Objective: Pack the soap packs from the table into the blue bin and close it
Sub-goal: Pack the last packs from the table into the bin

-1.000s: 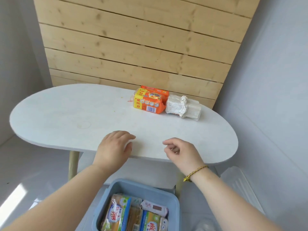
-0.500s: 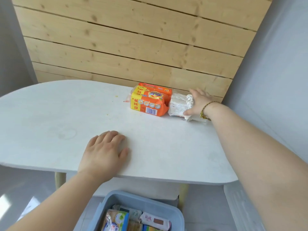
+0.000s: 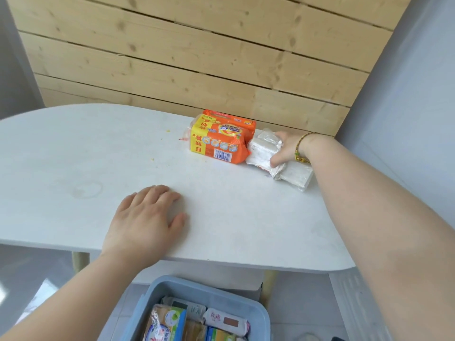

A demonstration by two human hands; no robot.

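White tabletop before a plank wall carries a white pack, touching the orange pack on its right, near the back edge and the right rim. The right hand grips the white pack, thumb on its near face, fingers curled over its top. Well in front of the orange pack, the left hand rests flat, fingers straight. Below the near edge, the blue bin stands open, holding packs.

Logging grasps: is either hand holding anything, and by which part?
The right hand grips the white soap pack at its middle; left hand rests on the table.
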